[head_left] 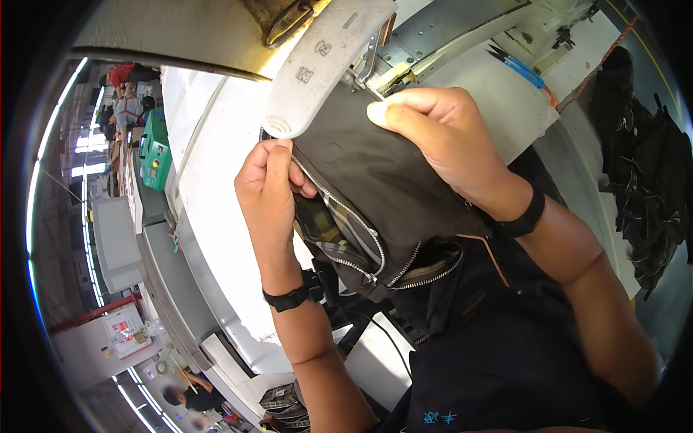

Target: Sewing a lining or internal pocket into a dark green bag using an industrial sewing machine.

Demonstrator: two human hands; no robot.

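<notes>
A dark olive-brown fabric piece (361, 144) with metal-toothed zippers and a plaid lining lies under the sewing machine (404, 43) and hangs toward my lap. My left hand (271, 177) pinches its left edge beside the long zipper (336, 202), just below the tip of the machine's pale, rounded plate (317, 72). Near the machine's presser foot, thumb and bent fingers of my right hand (444, 137) grip the upper right edge of the fabric. At the lower end, a second zipper (433, 278) gapes. The needle cannot be made out.
Blue thread snips (516, 65) lie on the machine bed at the right, by an orange cord. Dark garments (646, 173) are heaped at far right. A green box-shaped device (155, 151) stands on a left-hand bench. Other people (195, 393) are at work farther off.
</notes>
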